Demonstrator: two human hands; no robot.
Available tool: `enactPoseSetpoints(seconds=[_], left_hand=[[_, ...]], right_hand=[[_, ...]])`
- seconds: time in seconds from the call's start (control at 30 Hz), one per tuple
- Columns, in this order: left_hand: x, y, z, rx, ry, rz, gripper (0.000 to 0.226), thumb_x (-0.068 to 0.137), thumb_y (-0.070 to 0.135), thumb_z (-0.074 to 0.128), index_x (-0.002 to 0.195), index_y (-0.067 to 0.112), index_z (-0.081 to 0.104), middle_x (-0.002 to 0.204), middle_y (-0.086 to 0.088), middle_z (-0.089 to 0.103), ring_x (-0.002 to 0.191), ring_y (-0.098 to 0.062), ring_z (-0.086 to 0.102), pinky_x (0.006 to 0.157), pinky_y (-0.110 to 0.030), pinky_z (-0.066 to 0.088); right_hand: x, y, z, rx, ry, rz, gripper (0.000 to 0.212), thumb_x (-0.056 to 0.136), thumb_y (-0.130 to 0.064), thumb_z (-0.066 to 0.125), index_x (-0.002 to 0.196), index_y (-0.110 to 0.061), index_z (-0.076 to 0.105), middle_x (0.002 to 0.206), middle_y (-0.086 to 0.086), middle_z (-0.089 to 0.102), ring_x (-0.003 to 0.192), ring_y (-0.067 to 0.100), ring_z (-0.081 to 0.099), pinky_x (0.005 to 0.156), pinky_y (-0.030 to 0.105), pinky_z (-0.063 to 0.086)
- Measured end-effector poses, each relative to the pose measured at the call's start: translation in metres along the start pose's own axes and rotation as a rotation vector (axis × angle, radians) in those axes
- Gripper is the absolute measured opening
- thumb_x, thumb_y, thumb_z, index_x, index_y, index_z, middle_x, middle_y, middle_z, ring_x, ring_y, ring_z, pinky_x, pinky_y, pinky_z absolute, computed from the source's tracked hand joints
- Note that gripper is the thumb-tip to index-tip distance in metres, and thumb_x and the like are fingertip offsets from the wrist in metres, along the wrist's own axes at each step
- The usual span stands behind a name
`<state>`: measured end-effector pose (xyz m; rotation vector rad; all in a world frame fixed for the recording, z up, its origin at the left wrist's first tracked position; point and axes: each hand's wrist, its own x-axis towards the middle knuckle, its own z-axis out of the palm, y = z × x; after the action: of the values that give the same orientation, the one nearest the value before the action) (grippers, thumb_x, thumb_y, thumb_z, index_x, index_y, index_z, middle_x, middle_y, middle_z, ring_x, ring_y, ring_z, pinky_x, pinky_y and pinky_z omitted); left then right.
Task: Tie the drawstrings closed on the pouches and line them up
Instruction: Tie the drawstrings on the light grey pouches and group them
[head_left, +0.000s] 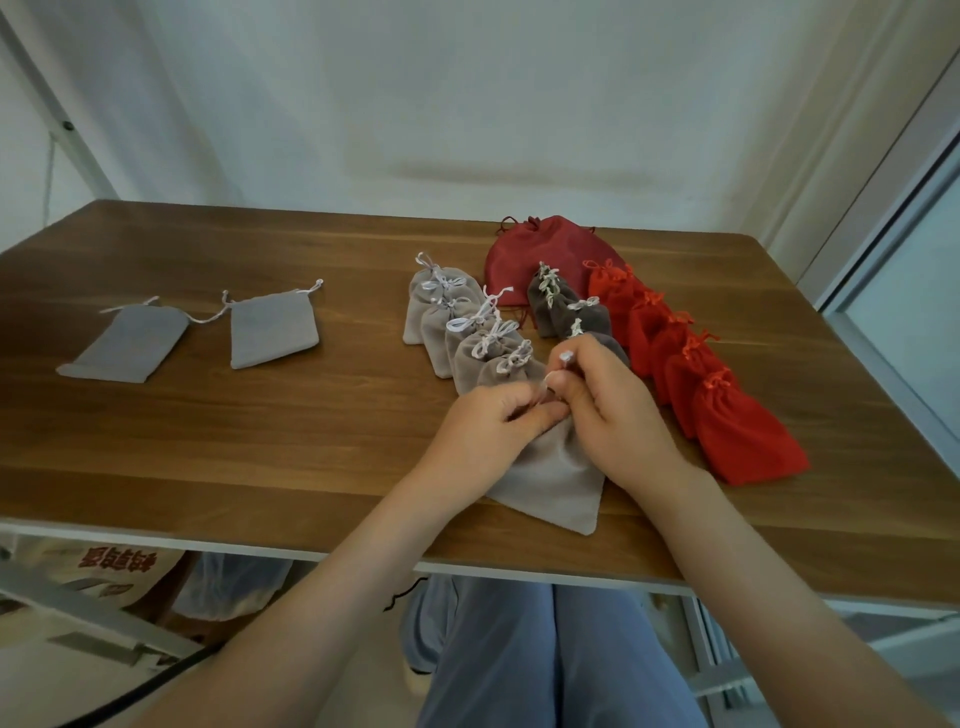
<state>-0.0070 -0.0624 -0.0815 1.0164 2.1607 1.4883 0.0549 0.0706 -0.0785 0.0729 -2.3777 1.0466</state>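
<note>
Presently, left hand (493, 421) and right hand (613, 410) both pinch the grey pouch (553, 480) at its neck; 3 rows (470, 338) lie tied, 2 flat pouches (127, 343) remain untied.

- A brown wood-grain tabletop (260, 431) with a pale band along its near edge and a rounded far-right corner.
- A plain white wall (467, 93) behind it, with a faint darker streak just above the table's far edge.
- A white metal bar (57, 119) slanting down at the left, with a dark bolt on it.
- A white-framed glass pane (883, 249) at the right.
- Under the table at the left, a cream bag printed with red characters (114, 566), and a grey-blue cloth (234, 587) just beside it.
- A thin black cable (156, 680) curving across the lower left.
</note>
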Motion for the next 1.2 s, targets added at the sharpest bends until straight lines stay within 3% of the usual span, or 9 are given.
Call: enactPoseSetpoints(seconds=[0.2, 0.37, 0.47, 0.63, 0.83, 0.93, 1.0, 1.1, 1.2], left_hand=[[-0.003, 0.001, 0.004, 0.263, -0.014, 0.111, 0.029, 0.1, 0.022, 0.043, 0.089, 0.002, 0.06, 0.071, -0.006, 0.06, 0.062, -0.013, 0.053, 0.059, -0.028, 0.039], [-0.004, 0.005, 0.005, 0.326, 0.026, 0.132, 0.027, 0.101, 0.022, 0.036, 0.083, 0.007, 0.05, 0.069, -0.005, 0.056, 0.064, -0.02, 0.053, 0.058, -0.033, 0.038], [-0.005, 0.006, 0.004, 0.272, 0.064, 0.1, 0.027, 0.101, 0.022, 0.036, 0.084, 0.008, 0.052, 0.068, -0.002, 0.056, 0.061, -0.013, 0.051, 0.057, -0.027, 0.038], [-0.006, 0.008, 0.002, 0.163, 0.105, 0.036, 0.031, 0.102, 0.022, 0.035, 0.073, 0.017, 0.045, 0.067, -0.005, 0.054, 0.059, -0.01, 0.046, 0.055, -0.027, 0.036], [-0.006, 0.005, 0.001, 0.142, 0.061, 0.035, 0.028, 0.101, 0.026, 0.035, 0.095, 0.01, 0.058, 0.079, -0.009, 0.064, 0.07, -0.017, 0.057, 0.064, -0.032, 0.045], [-0.007, 0.005, 0.002, 0.168, 0.031, 0.043, 0.029, 0.1, 0.024, 0.038, 0.089, 0.007, 0.059, 0.076, -0.01, 0.062, 0.07, -0.023, 0.056, 0.066, -0.041, 0.044], [-0.006, 0.004, 0.003, 0.207, 0.042, 0.073, 0.027, 0.1, 0.022, 0.041, 0.083, 0.007, 0.057, 0.072, -0.006, 0.06, 0.065, -0.016, 0.054, 0.06, -0.036, 0.042], [-0.005, 0.005, 0.004, 0.185, 0.159, 0.102, 0.014, 0.098, 0.023, 0.047, 0.106, 0.015, 0.055, 0.083, 0.007, 0.061, 0.073, -0.001, 0.055, 0.063, -0.013, 0.041], [-0.006, 0.003, 0.007, 0.212, 0.271, 0.158, 0.026, 0.096, 0.021, 0.051, 0.119, 0.011, 0.049, 0.092, -0.002, 0.066, 0.081, -0.009, 0.06, 0.065, -0.014, 0.043]], right_hand=[[0.003, -0.001, 0.004, -0.008, 0.047, -0.085, 0.014, 0.091, -0.01, 0.047, 0.083, -0.021, 0.048, 0.08, -0.008, 0.053, 0.08, 0.011, 0.05, 0.072, 0.022, 0.041], [0.001, -0.004, 0.001, 0.116, 0.015, 0.004, 0.019, 0.09, -0.004, 0.045, 0.092, -0.021, 0.054, 0.085, -0.014, 0.057, 0.081, 0.001, 0.054, 0.074, 0.01, 0.04], [0.001, -0.004, -0.004, 0.06, 0.052, -0.022, 0.026, 0.094, -0.009, 0.042, 0.104, -0.027, 0.058, 0.098, -0.012, 0.06, 0.094, 0.004, 0.055, 0.082, 0.013, 0.041], [0.001, -0.004, -0.008, 0.151, -0.025, 0.149, 0.026, 0.098, -0.008, 0.043, 0.106, -0.028, 0.057, 0.086, -0.029, 0.059, 0.085, -0.009, 0.055, 0.075, 0.01, 0.04], [0.001, -0.008, -0.007, 0.203, -0.083, 0.18, 0.016, 0.091, -0.024, 0.059, 0.105, -0.032, 0.06, 0.083, 0.007, 0.069, 0.083, 0.023, 0.065, 0.077, 0.04, 0.05], [0.0, -0.006, -0.006, 0.175, -0.061, 0.158, 0.009, 0.09, -0.014, 0.061, 0.093, -0.022, 0.064, 0.078, -0.01, 0.068, 0.079, 0.003, 0.064, 0.075, 0.022, 0.048], [-0.001, -0.005, -0.004, 0.131, -0.038, 0.153, 0.006, 0.091, -0.015, 0.06, 0.088, -0.019, 0.061, 0.074, -0.013, 0.065, 0.075, -0.001, 0.061, 0.071, 0.015, 0.044], [-0.001, -0.008, -0.002, 0.141, 0.016, 0.153, 0.005, 0.093, -0.012, 0.056, 0.088, -0.012, 0.056, 0.074, -0.015, 0.062, 0.073, -0.005, 0.058, 0.067, 0.01, 0.041], [0.0, -0.013, -0.002, 0.199, 0.073, 0.146, 0.014, 0.094, -0.01, 0.054, 0.083, -0.018, 0.053, 0.068, -0.017, 0.058, 0.065, -0.005, 0.055, 0.062, 0.009, 0.039]])
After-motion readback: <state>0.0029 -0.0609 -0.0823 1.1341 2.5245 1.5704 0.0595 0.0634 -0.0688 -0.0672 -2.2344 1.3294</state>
